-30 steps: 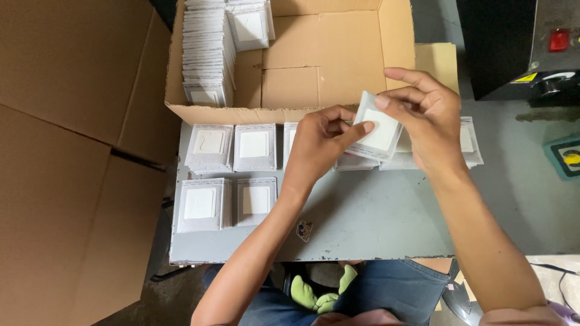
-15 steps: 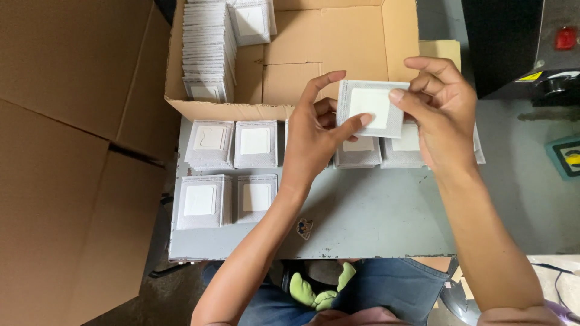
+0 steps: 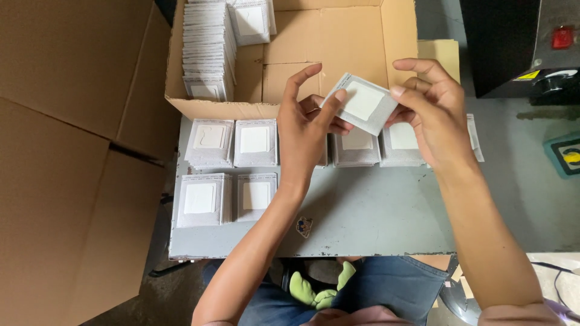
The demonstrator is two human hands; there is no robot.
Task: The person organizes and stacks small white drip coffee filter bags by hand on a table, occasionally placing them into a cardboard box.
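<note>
Both hands hold one small square grey packet with a white centre, tilted, above the far edge of a grey board. My left hand pinches its left edge with thumb and fingers. My right hand grips its right edge. Under the hands, stacks of the same packets lie in rows on the board: two at the near left, two behind them, and more below the held packet.
An open cardboard box stands behind the board, with a tall row of packets on its left side. Large cardboard sheets fill the left. A dark machine stands at the upper right. Green gloves lie by my lap.
The packet was held lower at the right, then lifted facing me, and now it is tilted and turned between both hands. The left fingers have shifted along its left edge.
</note>
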